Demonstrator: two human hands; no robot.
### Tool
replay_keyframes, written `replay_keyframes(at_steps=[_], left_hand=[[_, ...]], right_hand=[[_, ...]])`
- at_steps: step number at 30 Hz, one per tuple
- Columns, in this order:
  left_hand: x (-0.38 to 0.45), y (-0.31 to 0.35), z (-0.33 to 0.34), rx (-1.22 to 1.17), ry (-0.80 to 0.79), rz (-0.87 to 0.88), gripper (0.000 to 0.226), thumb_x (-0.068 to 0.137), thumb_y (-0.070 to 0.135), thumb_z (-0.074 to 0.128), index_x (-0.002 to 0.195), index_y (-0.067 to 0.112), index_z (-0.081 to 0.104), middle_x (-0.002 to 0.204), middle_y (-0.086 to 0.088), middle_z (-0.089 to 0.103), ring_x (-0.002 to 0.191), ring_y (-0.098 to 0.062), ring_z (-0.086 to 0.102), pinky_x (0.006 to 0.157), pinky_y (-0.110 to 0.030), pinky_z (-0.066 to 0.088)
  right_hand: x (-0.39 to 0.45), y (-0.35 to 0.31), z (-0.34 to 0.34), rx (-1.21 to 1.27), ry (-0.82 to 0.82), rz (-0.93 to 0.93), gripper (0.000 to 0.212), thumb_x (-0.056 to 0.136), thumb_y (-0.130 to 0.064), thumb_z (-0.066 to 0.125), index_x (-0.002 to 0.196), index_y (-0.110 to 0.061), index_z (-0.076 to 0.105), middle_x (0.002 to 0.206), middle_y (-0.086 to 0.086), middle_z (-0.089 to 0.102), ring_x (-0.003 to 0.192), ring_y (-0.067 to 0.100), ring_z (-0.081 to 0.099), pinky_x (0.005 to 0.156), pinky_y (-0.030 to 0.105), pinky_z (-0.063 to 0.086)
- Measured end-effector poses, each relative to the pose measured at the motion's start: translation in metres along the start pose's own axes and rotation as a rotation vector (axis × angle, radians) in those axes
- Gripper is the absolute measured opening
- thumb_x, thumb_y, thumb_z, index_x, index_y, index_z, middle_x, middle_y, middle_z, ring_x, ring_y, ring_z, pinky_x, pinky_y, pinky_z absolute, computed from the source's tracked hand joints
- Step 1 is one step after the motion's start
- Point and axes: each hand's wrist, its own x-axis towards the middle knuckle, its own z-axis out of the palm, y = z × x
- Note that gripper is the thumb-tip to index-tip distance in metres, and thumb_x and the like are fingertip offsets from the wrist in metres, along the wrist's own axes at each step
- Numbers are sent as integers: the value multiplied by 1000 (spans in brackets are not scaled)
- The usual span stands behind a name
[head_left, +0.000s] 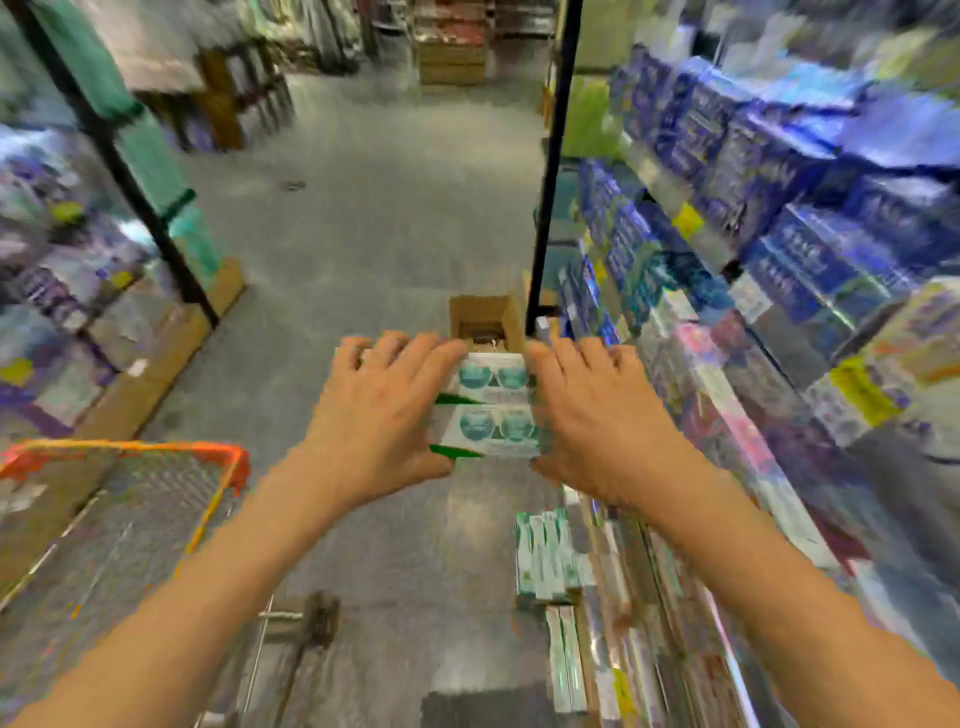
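The left hand (382, 415) clamps one end of a small stack of white-and-green boxes (491, 410), fingers curled over the top and thumb tucked beneath. The right hand (597, 415) does the same at the other end, so the stack hangs between them above the aisle floor. They look like light, stiff cardboard cartons with slick printed faces. I'd guess they could slip apart unless they are squeezed end to end, as they are now. Low on the left sits the orange-rimmed cart (228, 457), and by the right forearm matching boxes (545, 556) stand on the low shelf. Beyond the hands an open brown carton (485, 322) rests on the floor, and blue packs (727, 218) fill the shelves further on.
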Motion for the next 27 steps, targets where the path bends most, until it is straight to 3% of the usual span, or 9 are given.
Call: replay_keyframes(at_steps=[5, 9, 11, 13, 15, 16, 19, 24, 27], left_hand=[[-42, -20, -137, 155, 173, -194, 83, 49, 57, 51, 122, 18, 43, 111, -5, 58, 99, -25, 46, 79, -40, 31], [-117, -40, -206, 288, 219, -315, 85, 54, 59, 58, 129, 23, 42, 120, -2, 58, 110, -25, 49, 92, -44, 30], [-172, -49, -233, 292, 242, -475, 84, 58, 63, 54, 132, 26, 40, 130, -2, 53, 122, -25, 39, 102, -52, 24], [-235, -54, -260, 215, 340, -703, 83, 64, 63, 53, 137, 28, 35, 143, -5, 36, 133, -25, 26, 108, -57, 17], [-301, -56, -286, -85, 463, -982, 92, 71, 57, 67, 145, 33, 19, 152, -3, 17, 140, -21, 17, 113, -51, 18], [-331, -54, -301, -430, 492, -1126, 102, 70, 54, 74, 147, 37, 9, 154, -1, 16, 141, -20, 20, 113, -46, 23], [-410, -53, -331, -1384, 643, -1237, 105, 67, 39, 82, 142, 43, 8, 133, 0, 55, 112, -26, 60, 94, -49, 48], [-485, -63, -351, -1549, 906, -1327, 84, 64, 29, 71, 138, 27, 31, 108, 0, 68, 73, -12, 70, 59, -31, 56], [-506, -71, -348, -1623, 1106, -1419, 84, 67, 16, 76, 140, 22, 35, 113, -4, 68, 81, -14, 71, 57, -26, 55]], right_hand=[[34, -65, -122, -13, 209, -288, 102, 39, -58, 80, 119, -1, 53, 99, 14, 63, 85, 32, 62, 72, 41, 50], [34, -146, -172, 81, 296, -421, 86, 49, -54, 70, 115, -1, 52, 97, 13, 61, 81, 32, 59, 66, 37, 45], [27, -197, -186, 179, 283, -456, 83, 56, -57, 58, 116, -1, 52, 97, 13, 60, 82, 34, 58, 66, 38, 43], [16, -255, -196, 301, 263, -470, 85, 60, -53, 68, 124, -2, 49, 106, 13, 57, 93, 35, 55, 74, 41, 39], [-4, -319, -208, 417, 186, -467, 92, 60, -48, 78, 134, -6, 41, 120, 10, 51, 109, 33, 48, 82, 41, 34], [-15, -352, -213, 473, 170, -462, 93, 62, -48, 77, 136, -8, 37, 124, 8, 48, 113, 31, 44, 85, 41, 32], [-54, -452, -225, 604, 110, -427, 88, 67, -52, 72, 135, -13, 33, 126, 5, 44, 116, 28, 41, 87, 39, 30], [-114, -568, -240, 752, -50, -337, 75, 65, -60, 70, 119, -16, 41, 113, 1, 47, 109, 25, 45, 89, 43, 38], [-139, -600, -244, 711, -67, -281, 71, 69, -55, 67, 121, -16, 39, 114, 1, 45, 112, 26, 43, 87, 42, 34]])
